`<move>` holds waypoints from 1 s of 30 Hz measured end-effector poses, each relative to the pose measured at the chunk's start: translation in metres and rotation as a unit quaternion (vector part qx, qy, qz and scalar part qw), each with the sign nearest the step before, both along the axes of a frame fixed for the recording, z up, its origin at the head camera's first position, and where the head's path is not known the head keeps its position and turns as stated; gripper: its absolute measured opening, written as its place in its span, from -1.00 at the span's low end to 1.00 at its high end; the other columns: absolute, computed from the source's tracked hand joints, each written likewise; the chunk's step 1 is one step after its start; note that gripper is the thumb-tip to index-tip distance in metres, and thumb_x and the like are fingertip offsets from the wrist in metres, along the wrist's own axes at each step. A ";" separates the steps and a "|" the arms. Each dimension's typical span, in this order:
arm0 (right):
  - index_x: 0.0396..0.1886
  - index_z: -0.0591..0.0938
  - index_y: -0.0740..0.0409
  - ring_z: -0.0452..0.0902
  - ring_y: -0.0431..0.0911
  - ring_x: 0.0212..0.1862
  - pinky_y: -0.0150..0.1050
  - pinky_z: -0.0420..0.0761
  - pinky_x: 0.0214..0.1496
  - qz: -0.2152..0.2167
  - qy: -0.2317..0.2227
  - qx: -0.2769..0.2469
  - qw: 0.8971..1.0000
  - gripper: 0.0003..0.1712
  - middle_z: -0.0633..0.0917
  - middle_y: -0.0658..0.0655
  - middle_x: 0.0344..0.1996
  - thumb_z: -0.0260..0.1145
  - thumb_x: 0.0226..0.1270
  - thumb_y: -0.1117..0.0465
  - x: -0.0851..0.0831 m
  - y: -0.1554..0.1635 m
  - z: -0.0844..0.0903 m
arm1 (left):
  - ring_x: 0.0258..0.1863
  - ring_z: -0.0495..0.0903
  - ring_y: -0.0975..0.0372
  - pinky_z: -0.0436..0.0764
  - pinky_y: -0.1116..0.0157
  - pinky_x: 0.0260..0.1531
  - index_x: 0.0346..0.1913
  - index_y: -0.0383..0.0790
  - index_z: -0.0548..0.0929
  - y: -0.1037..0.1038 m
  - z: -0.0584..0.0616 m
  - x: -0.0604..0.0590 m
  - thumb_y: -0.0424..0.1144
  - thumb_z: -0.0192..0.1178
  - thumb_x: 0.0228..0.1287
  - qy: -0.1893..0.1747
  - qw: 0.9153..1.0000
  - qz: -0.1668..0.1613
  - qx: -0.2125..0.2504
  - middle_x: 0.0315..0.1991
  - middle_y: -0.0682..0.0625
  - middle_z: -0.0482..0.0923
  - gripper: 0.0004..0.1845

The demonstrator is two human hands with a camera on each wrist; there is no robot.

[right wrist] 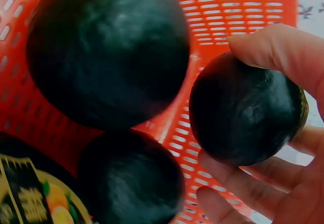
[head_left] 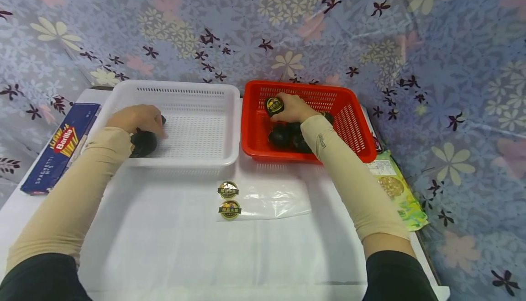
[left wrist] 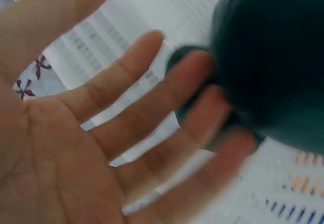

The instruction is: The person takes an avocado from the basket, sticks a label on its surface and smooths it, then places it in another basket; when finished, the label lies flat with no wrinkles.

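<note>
My right hand (head_left: 292,108) grips a dark round fruit (right wrist: 248,110) between thumb and fingers over the red basket (head_left: 248,132). A gold-and-black round sticker (head_left: 274,105) shows on this fruit in the head view. Below the hand, several more dark fruits (head_left: 280,135) lie in the basket, one bearing a similar sticker (right wrist: 38,196). On the left, my left hand (head_left: 137,118) is over the white basket (head_left: 205,160), fingers spread and fairly straight. Its fingertips overlap dark fruits (left wrist: 273,67) in the left wrist view, and nothing lies in the palm.
A clear plastic sheet (head_left: 273,198) with two gold stickers (head_left: 229,209) lies on the white table (head_left: 222,250). Left of the white basket is a blue spaghetti box (head_left: 61,148). A green-yellow packet (head_left: 396,191) lies to the right, and flowered cloth (head_left: 230,27) hangs behind.
</note>
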State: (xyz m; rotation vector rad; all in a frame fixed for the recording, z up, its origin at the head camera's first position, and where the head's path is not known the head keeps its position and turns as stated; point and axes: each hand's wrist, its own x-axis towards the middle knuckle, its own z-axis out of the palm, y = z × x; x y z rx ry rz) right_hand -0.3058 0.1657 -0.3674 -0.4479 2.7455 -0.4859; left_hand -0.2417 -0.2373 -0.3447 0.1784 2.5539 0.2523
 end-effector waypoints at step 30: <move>0.57 0.20 0.17 0.24 0.18 0.52 0.09 0.25 0.57 0.021 -0.016 0.056 0.998 -0.10 0.35 0.27 0.50 0.38 0.33 0.10 0.001 -0.021 -0.020 | 0.28 0.43 -0.34 0.60 -0.12 0.15 0.32 -0.45 0.42 -0.022 -0.017 0.000 -0.10 0.40 0.19 -0.153 0.988 -0.016 0.001 0.39 -0.50 0.23 -0.27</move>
